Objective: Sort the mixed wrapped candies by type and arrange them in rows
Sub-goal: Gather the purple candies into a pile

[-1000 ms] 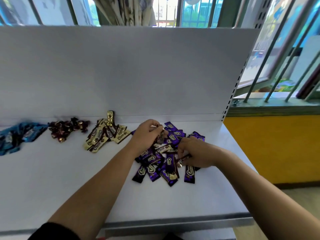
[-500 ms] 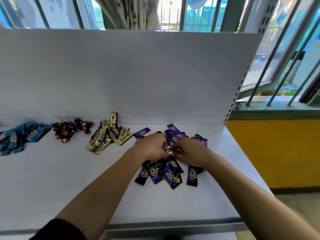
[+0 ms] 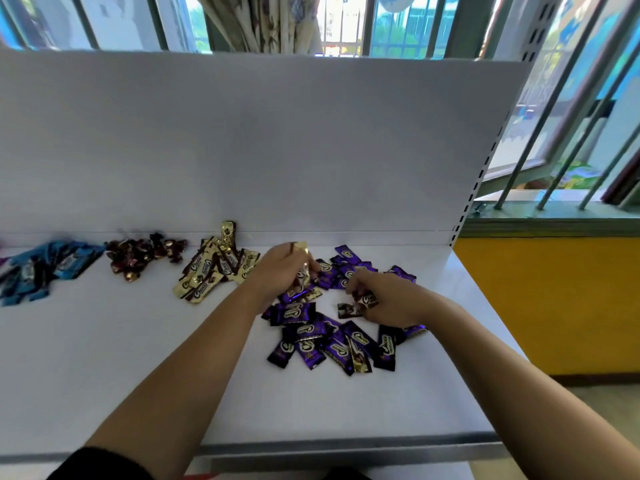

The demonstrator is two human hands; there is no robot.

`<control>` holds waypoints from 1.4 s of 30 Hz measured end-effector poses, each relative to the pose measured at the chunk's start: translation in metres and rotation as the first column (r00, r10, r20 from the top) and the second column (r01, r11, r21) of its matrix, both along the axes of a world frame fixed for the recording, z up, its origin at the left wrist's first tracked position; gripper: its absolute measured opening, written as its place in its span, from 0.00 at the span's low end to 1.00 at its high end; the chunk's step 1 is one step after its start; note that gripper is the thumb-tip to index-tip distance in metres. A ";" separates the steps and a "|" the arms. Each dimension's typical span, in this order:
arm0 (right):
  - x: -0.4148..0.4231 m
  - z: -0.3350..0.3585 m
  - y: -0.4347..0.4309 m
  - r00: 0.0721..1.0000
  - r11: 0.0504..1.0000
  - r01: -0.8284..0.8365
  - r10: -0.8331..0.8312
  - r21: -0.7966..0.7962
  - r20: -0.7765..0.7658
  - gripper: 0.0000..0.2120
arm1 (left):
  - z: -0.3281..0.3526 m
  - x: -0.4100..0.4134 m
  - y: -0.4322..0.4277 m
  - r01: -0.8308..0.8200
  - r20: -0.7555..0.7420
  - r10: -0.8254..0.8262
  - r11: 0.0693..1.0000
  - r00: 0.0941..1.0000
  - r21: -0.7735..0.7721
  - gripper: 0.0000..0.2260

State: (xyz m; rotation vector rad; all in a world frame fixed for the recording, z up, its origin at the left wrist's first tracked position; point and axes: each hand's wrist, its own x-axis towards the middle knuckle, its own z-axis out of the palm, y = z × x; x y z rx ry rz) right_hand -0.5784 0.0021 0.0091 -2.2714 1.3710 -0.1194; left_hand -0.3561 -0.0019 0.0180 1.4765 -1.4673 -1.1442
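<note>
A loose pile of purple wrapped candies (image 3: 329, 336) lies on the white shelf (image 3: 104, 375), right of centre. My left hand (image 3: 282, 271) is at the pile's far left side and grips a gold wrapped candy (image 3: 302, 259), held upright. Over the pile's right part, my right hand (image 3: 389, 299) pinches a brown and cream candy (image 3: 367, 300). Another small brown candy (image 3: 348, 310) lies just left of those fingers. Further left sit separate heaps: gold candies (image 3: 214, 268), dark red candies (image 3: 142, 256) and blue candies (image 3: 41, 270).
A white back panel (image 3: 277, 143) rises behind the shelf. The shelf's grey front lip (image 3: 346, 445) runs along the near edge, and its right end drops to a yellow wall (image 3: 554, 299). Barred windows stand behind and to the right.
My left hand has lifted back and to the left out of the pile with a gold candy. My right hand has shifted right, pinching a brown and cream candy.
</note>
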 end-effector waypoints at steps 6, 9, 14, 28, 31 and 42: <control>0.028 0.009 -0.011 0.982 0.994 0.075 -0.086 0.074 0.166 0.05 | -0.012 0.029 -0.009 -0.013 0.521 0.069 0.994 0.851 -0.111 0.04; 0.050 0.002 -0.015 0.995 0.998 -0.051 0.053 -0.020 0.084 0.07 | -0.029 0.033 -0.007 0.024 0.659 0.094 0.986 0.746 -0.168 0.07; 0.064 -0.012 -0.024 0.991 0.987 -0.129 0.131 -0.097 0.008 0.10 | -0.036 0.023 0.001 0.157 0.557 0.005 0.957 0.830 -0.243 0.07; 0.032 0.004 -0.017 0.974 0.992 -0.120 0.126 0.046 -0.189 0.04 | -0.031 -0.004 0.015 0.207 0.493 -0.015 0.918 0.870 -0.339 0.10; 0.011 -0.002 -0.009 1.000 1.000 0.005 -0.004 0.022 -0.027 0.03 | -0.021 -0.014 0.032 0.349 0.492 -0.168 0.887 0.854 -0.303 0.09; -0.027 -0.004 0.014 0.957 0.963 0.271 -0.270 0.006 0.101 0.08 | -0.012 -0.033 0.044 0.779 0.800 -0.487 0.626 0.350 0.040 0.22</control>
